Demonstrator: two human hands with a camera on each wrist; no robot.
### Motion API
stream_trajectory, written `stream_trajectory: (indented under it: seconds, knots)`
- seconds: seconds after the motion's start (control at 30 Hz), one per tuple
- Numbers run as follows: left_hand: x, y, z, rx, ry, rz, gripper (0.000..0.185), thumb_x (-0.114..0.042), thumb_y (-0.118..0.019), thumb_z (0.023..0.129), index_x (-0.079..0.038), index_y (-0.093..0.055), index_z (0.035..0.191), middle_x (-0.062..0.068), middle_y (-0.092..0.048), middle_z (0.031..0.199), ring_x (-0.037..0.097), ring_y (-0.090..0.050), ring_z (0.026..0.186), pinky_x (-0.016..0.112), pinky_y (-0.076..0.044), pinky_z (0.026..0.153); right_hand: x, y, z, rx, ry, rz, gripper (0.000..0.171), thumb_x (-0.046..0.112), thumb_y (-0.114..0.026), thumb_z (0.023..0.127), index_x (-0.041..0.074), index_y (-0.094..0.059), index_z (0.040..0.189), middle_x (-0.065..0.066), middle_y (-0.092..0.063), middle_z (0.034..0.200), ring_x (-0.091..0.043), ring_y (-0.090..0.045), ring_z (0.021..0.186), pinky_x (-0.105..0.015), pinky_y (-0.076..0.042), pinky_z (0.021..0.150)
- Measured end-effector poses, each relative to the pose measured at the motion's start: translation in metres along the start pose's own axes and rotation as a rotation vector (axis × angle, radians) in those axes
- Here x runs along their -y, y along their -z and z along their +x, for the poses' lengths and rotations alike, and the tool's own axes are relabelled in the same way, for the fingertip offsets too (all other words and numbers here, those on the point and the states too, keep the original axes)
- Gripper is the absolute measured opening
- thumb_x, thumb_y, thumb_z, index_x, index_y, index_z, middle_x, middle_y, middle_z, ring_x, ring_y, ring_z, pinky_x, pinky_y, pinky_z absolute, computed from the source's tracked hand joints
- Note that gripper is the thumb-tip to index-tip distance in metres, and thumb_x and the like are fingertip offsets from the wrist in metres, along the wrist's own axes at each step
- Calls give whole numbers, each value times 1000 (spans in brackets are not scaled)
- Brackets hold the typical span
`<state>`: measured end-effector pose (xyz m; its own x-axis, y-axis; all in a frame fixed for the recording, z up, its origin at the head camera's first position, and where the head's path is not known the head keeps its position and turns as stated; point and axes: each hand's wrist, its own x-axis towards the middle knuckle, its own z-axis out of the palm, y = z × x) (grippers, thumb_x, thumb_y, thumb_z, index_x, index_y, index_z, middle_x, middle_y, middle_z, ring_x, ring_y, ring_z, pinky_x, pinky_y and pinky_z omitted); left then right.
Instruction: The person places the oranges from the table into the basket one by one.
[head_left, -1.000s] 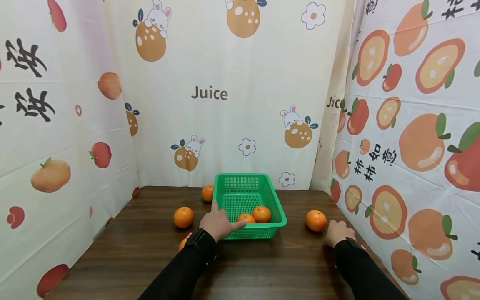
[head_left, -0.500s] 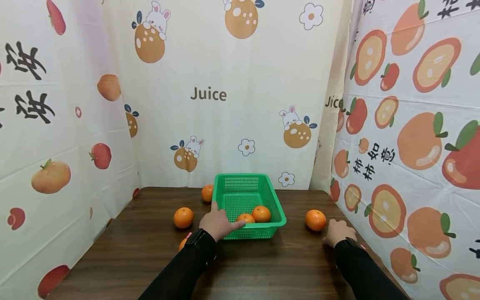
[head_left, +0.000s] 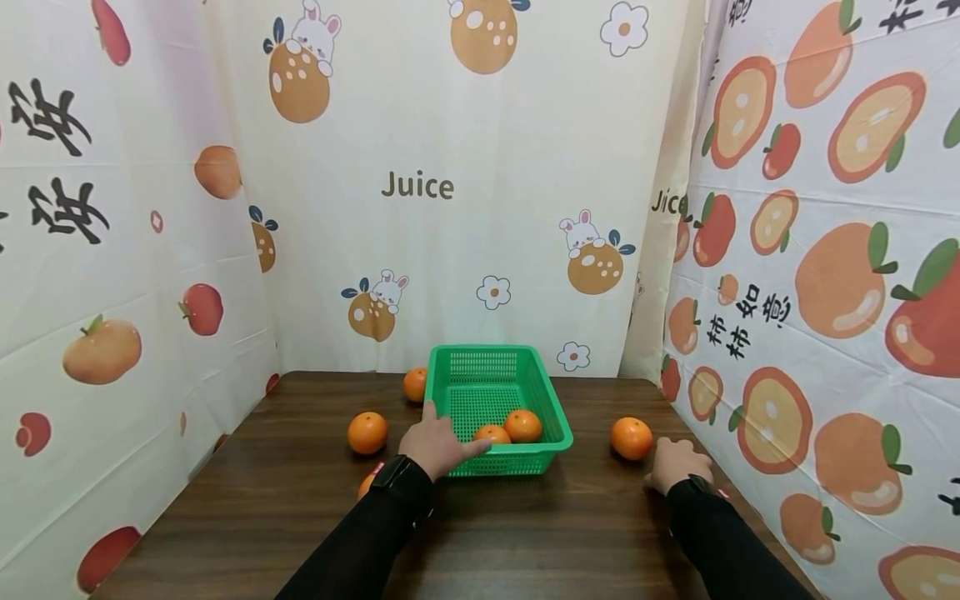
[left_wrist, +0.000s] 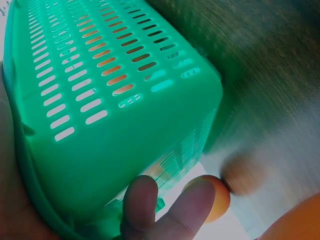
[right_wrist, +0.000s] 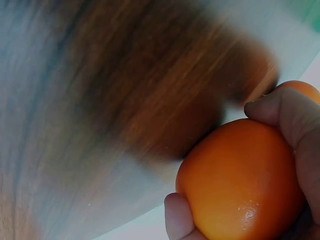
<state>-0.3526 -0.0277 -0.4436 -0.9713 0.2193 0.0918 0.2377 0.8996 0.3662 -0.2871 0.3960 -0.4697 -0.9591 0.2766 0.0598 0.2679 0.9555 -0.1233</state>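
Observation:
A green plastic basket (head_left: 487,367) stands on the dark wooden table (head_left: 525,533), with two oranges (head_left: 522,426) in its near end. My left hand (head_left: 433,444) grips the basket's near left corner, thumb along the left rim, fingers curled over the front edge. In the left wrist view the basket's slotted wall (left_wrist: 100,100) fills the frame, with my fingertips (left_wrist: 170,210) at its edge. My right hand (head_left: 677,462) lies to the right of the basket, against a loose orange (head_left: 632,438). The right wrist view shows its fingers (right_wrist: 287,112) curled round an orange (right_wrist: 240,180).
Loose oranges lie left of the basket: one (head_left: 367,432) near my left hand, one (head_left: 415,385) by the far left corner, one (head_left: 367,484) half hidden behind my left wrist. Fruit-printed cloth walls (head_left: 450,208) close in the table on three sides.

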Motion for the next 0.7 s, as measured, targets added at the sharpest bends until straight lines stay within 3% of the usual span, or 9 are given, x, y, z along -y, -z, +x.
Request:
stream_trajectory:
  seconds: [0.23, 0.7]
  knots:
    - [1, -1, 1, -10, 0, 13, 101, -87, -59, 86, -1, -69, 138, 28, -29, 171, 29, -68, 85, 45, -59, 78, -3, -4, 1, 6, 7, -26, 67, 30, -88, 83, -15, -60, 124, -40, -60, 108, -53, -62, 95, -68, -48, 85]
    - [5, -4, 4, -18, -6, 14, 103, -90, -57, 85, -3, -70, 136, 27, -27, 172, 27, -67, 81, 43, -58, 75, 16, 5, -19, 48, 48, -45, 59, 32, -90, 81, -8, -66, 116, -32, -63, 101, -46, -61, 86, -64, -51, 79]
